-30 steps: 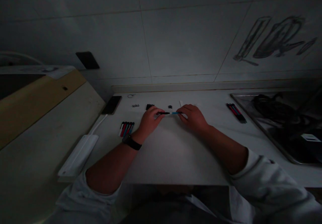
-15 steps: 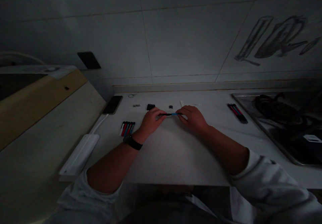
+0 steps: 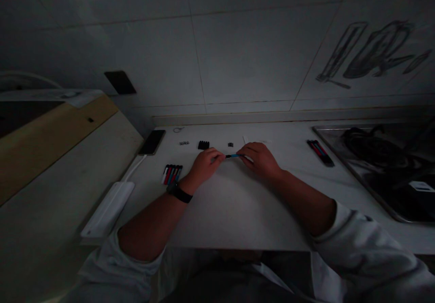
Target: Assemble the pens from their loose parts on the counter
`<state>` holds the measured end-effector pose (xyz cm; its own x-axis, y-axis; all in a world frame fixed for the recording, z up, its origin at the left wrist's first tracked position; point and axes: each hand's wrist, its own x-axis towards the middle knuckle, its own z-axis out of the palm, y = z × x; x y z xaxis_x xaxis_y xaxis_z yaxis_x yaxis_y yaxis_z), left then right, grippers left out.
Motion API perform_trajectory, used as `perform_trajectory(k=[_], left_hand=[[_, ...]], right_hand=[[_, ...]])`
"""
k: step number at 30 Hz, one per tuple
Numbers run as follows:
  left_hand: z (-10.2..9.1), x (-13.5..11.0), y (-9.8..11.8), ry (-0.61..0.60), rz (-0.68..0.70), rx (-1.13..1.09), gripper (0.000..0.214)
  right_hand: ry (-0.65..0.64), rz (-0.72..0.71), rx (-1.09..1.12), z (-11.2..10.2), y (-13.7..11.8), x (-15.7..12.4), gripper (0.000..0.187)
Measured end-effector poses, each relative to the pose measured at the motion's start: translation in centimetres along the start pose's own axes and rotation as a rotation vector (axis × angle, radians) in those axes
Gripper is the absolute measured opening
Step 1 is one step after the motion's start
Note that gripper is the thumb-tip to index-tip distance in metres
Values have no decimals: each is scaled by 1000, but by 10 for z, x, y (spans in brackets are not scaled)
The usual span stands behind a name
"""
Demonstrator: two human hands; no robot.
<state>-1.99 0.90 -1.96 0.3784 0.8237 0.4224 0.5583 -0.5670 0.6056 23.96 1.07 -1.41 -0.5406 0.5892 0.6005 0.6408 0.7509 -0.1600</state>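
My left hand (image 3: 205, 166) and my right hand (image 3: 260, 159) meet at the middle of a white counter (image 3: 234, 203). Between them they pinch a thin pen (image 3: 233, 156) with a blue barrel and a black end, held level just above the surface. My left fingers close on its black end and my right fingertips close on the blue end. A black watch sits on my left wrist. A row of several red, blue and black pens (image 3: 171, 174) lies just left of my left hand.
A dark phone (image 3: 152, 142) lies at the back left, by small dark parts (image 3: 203, 144) and a white strip (image 3: 244, 140). More pens (image 3: 319, 152) rest right of my right hand, beside a sink (image 3: 384, 167) with dark items. A white power strip (image 3: 107, 210) lies left.
My hands have drawn closer together along the pen, so less of its length shows between them. The black end has slid into my left fingers.
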Motion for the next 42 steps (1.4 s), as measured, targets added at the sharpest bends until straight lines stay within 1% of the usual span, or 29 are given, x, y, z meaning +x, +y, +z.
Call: perform_trajectory(k=[5,7,11,13,15,16,18,20,22,24,28,30,34,37,42], left_hand=[[-1,1,-1,-38,-11,-29,26],[0,1,-2,-36,-9,-45,22],[0,1,-3,13,35,-68,9],[0,0,-3,45,39,-83,16],[-1,0,-3,73,11,-92,24],[-1,0,-3,73,-3,-88,24],[-2,0,-3,39,-15,-56,19],[-3,0,-3,-10,-4,-1,23],[-5,-1,-4,-43,5,48,23],[-9,-1,-8,-55,14,86,19],[-18,-1,-17,-57,36,185,32],[-21,0,-22,-63,21,213,27],[-23,2,-23,-63,6,193,10],[-21,2,-20,-57,36,153,11],[-18,2,-10,-90,57,91,17]], right_hand=[[26,-32,-3,2,2,-2,21],[11,-24,4,3,2,-2,23],[-24,21,34,1,1,-1,25],[-19,35,43,0,0,0,25],[-6,40,46,-2,0,1,23],[-1,39,45,-2,-1,1,23],[-1,34,41,-3,-2,1,22],[-8,31,32,-3,-2,1,22],[-10,28,27,-3,-2,1,21],[-5,27,29,-2,-1,1,20],[25,51,31,-1,3,0,20],[39,69,40,-1,5,0,20],[53,84,63,1,7,0,20],[38,76,54,2,7,-1,19],[17,59,42,2,4,-1,18]])
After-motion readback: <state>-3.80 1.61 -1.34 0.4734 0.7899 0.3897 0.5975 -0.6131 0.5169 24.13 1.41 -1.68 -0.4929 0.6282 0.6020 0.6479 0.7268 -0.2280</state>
